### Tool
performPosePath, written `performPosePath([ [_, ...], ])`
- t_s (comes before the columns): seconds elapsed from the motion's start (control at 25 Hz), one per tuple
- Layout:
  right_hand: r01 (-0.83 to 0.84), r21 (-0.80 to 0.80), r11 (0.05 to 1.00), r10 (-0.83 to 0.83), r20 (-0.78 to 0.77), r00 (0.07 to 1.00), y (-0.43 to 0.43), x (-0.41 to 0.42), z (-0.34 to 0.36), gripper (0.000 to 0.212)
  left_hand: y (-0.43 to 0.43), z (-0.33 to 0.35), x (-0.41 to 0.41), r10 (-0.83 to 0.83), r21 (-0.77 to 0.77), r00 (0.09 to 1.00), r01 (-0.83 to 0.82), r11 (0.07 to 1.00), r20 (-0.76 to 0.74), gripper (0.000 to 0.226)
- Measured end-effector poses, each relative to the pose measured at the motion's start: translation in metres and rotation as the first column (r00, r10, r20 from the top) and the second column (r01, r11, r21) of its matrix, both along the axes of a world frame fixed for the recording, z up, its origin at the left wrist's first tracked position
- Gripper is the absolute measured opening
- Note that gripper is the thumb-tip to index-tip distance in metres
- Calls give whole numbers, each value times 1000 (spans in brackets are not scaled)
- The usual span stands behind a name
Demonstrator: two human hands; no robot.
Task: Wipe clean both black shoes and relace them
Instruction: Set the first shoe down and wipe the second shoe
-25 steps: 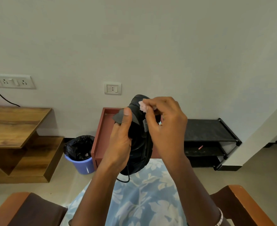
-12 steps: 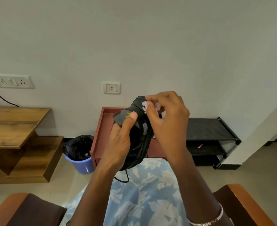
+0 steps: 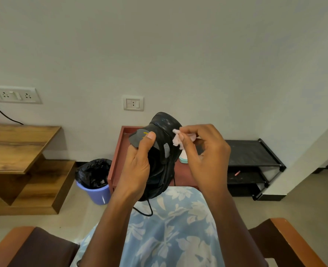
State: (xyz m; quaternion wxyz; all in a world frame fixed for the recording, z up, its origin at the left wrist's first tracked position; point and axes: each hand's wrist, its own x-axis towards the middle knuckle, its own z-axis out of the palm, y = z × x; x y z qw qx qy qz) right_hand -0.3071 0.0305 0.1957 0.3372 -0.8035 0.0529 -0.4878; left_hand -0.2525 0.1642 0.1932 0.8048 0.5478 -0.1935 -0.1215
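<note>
One black shoe (image 3: pixel 164 147) is held upright over my lap, toe end up. My left hand (image 3: pixel 138 166) grips it from the left, thumb pressed on the grey tongue. A black lace (image 3: pixel 145 210) hangs from its lower end. My right hand (image 3: pixel 201 151) pinches a small pink wipe (image 3: pixel 176 140) against the shoe's right side near the top. The second shoe is not in view.
A reddish-brown tray table (image 3: pixel 118 151) stands behind the shoe with a small white and teal object (image 3: pixel 183 158) on it. A lined purple bin (image 3: pixel 95 180) sits left of it, a black shoe rack (image 3: pixel 253 160) to the right, a wooden desk (image 3: pixel 18 147) at far left.
The shoe has been tilted and lifted slightly, showing more of its top. My right hand with the pink wipe has slid from the shoe's top to its right side.
</note>
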Motion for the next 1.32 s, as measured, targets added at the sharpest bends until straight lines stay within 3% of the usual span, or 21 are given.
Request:
performPosePath([
  [0.12,12,-34,999,-14,-33,999,-4,14,27,6,-2,-1,-1,-20,58,993,13,998,114,45],
  [0.28,-75,-93,993,52,-225,973,-15,22,43,13,0,0,-2,-2,129,972,-29,991,237,29],
  [0.36,-102,-43,994,91,-211,973,-17,13,38,13,3,0,-1,11,122,967,-43,992,254,37],
  [0.44,-102,19,995,104,-154,983,-14,0,21,12,4,-1,-1,42,104,980,-63,993,195,42],
  [0.52,-91,59,994,98,-135,986,-7,-11,-2,13,6,1,2,88,23,994,-90,996,72,30],
  [0.68,-25,-35,999,26,33,999,3,-12,-13,12,4,9,-1,-27,-137,987,5,991,-156,26],
  [0.8,43,-88,995,-34,106,994,3,0,15,10,-4,10,-10,-129,-136,979,107,985,-159,29],
  [0.96,60,-135,989,-48,90,995,2,2,2,9,-4,11,-9,-128,-172,980,102,980,-151,32],
  [1.12,77,-56,995,-76,25,997,6,-11,-37,11,1,11,-4,-136,-225,963,83,971,-231,34],
  [1.32,81,-66,995,-75,79,994,6,1,-13,7,-4,8,-4,-158,-203,959,110,973,-236,38],
])
